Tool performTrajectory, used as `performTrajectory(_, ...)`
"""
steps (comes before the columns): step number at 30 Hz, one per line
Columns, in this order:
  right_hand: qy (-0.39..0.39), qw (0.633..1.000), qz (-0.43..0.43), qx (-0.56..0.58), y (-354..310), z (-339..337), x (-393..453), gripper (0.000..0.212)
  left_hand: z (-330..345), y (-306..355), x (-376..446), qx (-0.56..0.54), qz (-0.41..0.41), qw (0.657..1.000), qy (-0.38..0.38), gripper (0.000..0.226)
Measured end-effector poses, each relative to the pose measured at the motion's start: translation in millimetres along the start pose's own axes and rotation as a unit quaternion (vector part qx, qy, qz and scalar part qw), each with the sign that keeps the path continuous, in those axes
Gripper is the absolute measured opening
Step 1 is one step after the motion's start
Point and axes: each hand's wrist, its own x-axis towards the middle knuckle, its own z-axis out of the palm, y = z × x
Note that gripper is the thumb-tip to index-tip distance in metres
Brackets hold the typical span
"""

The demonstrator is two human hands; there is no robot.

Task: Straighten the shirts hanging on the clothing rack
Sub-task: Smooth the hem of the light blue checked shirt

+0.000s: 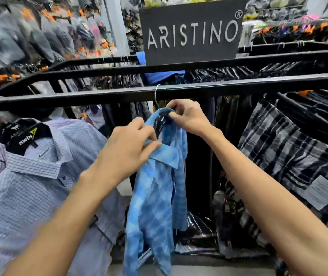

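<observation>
A blue checked shirt [157,200] hangs from a wire hanger hook [156,94] on the black rack rail [228,87]. It droops narrow and bunched, with a dark label at its neck. My left hand [128,150] pinches the collar on the shirt's left side. My right hand [187,116] grips the top of the collar near the hanger. To the left hang pale blue and lilac striped shirts [39,176] with black neck tags. On the right hangs a black, grey and white plaid shirt [290,162].
A black sign reading ARISTINO [192,32] stands on the rack's upper rail. More dark garments hang on the rails behind [228,73]. Racks of bagged clothing [39,36] fill the back left. Glossy dark plastic-wrapped items [201,234] sit low behind the blue shirt.
</observation>
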Motion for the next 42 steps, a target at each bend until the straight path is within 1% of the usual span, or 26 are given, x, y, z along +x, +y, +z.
performTrajectory(2, -0.167, 0.985, 0.010, 0.044, 2.9, -7.3, -1.2, 0.025, 5.1, 2.9, -10.2, -0.075, -0.041, 0.996, -0.019, 0.021)
performTrajectory(3, -0.233, 0.969, 0.023, 0.076, 5.9, -11.5, -0.6, 0.032, 6.3, 5.1, -13.5, -0.108, -0.063, 0.992, -0.017, 0.027)
performTrajectory(4, -0.274, 0.957, 0.029, 0.095, 9.9, -15.1, 1.9, 0.038, 6.6, 5.8, -16.0, -0.139, -0.090, 0.986, -0.009, 0.036)
performTrajectory(5, -0.287, 0.954, 0.021, 0.080, 15.3, -17.6, 7.4, 0.042, 5.6, 5.9, -17.9, -0.161, -0.122, 0.979, -0.006, 0.044)
performTrajectory(6, -0.283, 0.958, 0.003, 0.038, 21.7, -19.1, 14.9, 0.045, 3.9, 5.5, -20.1, -0.172, -0.151, 0.973, -0.012, 0.049)
performTrajectory(7, -0.273, 0.961, -0.029, -0.033, 26.9, -19.7, 23.4, 0.046, 2.2, 3.1, -22.4, -0.169, -0.172, 0.970, -0.027, 0.050)
performTrajectory(9, -0.273, 0.948, -0.081, -0.141, 35.1, -17.8, 34.4, 0.044, -0.5, -6.5, -28.5, -0.132, -0.203, 0.968, -0.066, 0.037)
performTrajectory(10, -0.280, 0.943, -0.093, -0.157, 39.1, -15.5, 37.7, 0.041, -3.5, -11.3, -31.5, -0.102, -0.220, 0.966, -0.088, 0.030)
performTrajectory(13, -0.259, 0.942, -0.122, -0.176, 48.1, -9.4, 39.3, 0.030, -14.0, -20.4, -39.9, -0.027, -0.249, 0.959, -0.136, 0.030)
performTrajectory(16, -0.233, 0.946, -0.132, -0.181, 61.7, -6.3, 46.3, 0.025, -17.2, -24.2, -45.5, -0.017, -0.254, 0.957, -0.137, 0.033)
performTrajectory(19, -0.242, 0.940, -0.129, -0.203, 67.3, -3.2, 55.5, 0.023, -19.1, -23.2, -45.2, -0.005, -0.254, 0.958, -0.131, 0.030)
performTrajectory(21, -0.239, 0.942, -0.125, -0.200, 66.3, 0.7, 57.5, 0.023, -20.0, -22.2, -41.3, -0.022, -0.270, 0.955, -0.119, 0.028)
performTrajectory(23, -0.212, 0.960, -0.102, -0.152, 57.3, 6.1, 52.2, 0.026, -19.3, -20.6, -38.7, -0.074, -0.286, 0.949, -0.112, 0.030)
performTrajectory(24, -0.187, 0.972, -0.089, -0.108, 49.4, 8.9, 46.8, 0.026, -17.9, -20.5, -38.7, -0.104, -0.289, 0.946, -0.108, 0.031)
performTrajectory(26, -0.130, 0.990, -0.051, 0.035, 27.7, 10.5, 27.5, 0.019, -16.1, -17.7, -38.9, -0.159, -0.284, 0.940, -0.098, 0.030)
performTrajectory(27, -0.101, 0.987, -0.020, 0.126, 14.2, 9.5, 15.6, 0.017, -15.7, -17.6, -39.0, -0.182, -0.282, 0.938, -0.092, 0.028)
performTrajectory(28, -0.085, 0.971, 0.017, 0.222, 0.9, 8.8, 2.4, 0.016, -15.1, -16.1, -38.5, -0.204, -0.281, 0.933, -0.092, 0.026)
performTrajectory(29, -0.088, 0.949, 0.054, 0.298, -11.9, 9.9, -11.1, 0.013, -13.4, -13.9, -37.9, -0.224, -0.281, 0.928, -0.097, 0.023)
performTrajectory(30, -0.104, 0.927, 0.094, 0.348, -23.7, 13.1, -24.1, 0.010, -10.9, -11.2, -37.2, -0.242, -0.284, 0.922, -0.104, 0.019)
performTrajectory(32, -0.130, 0.903, 0.156, 0.379, -38.1, 26.4, -44.4, 0.011, -3.1, -7.1, -36.5, -0.266, -0.290, 0.912, -0.113, 0.014)
performTrajectory(33, -0.128, 0.893, 0.172, 0.396, -41.9, 35.0, -51.3, 0.014, 0.8, -6.6, -37.1, -0.270, -0.290, 0.911, -0.115, 0.012)
performTrajectory(35, -0.118, 0.876, 0.157, 0.441, -49.5, 49.4, -60.7, 0.022, 3.8, -8.5, -40.0, -0.263, -0.289, 0.914, -0.110, 0.012)
performTrajectory(36, -0.113, 0.883, 0.134, 0.434, -52.9, 55.1, -64.0, 0.023, 3.4, -11.2, -41.9, -0.253, -0.291, 0.917, -0.106, 0.011)
performTrajectory(38, -0.115, 0.914, 0.085, 0.379, -63.0, 66.0, -68.6, 0.022, -1.7, -21.4, -49.8, -0.227, -0.297, 0.922, -0.099, 0.010)
performTrajectory(39, -0.119, 0.923, 0.070, 0.360, -70.3, 72.1, -67.8, 0.023, -5.4, -28.4, -55.3, -0.213, -0.303, 0.924, -0.092, 0.011)
performTrajectory(42, -0.146, 0.931, 0.044, 0.331, -99.9, 96.5, -56.4, 0.025, -19.0, -50.3, -74.0, -0.169, -0.324, 0.928, -0.074, 0.024)
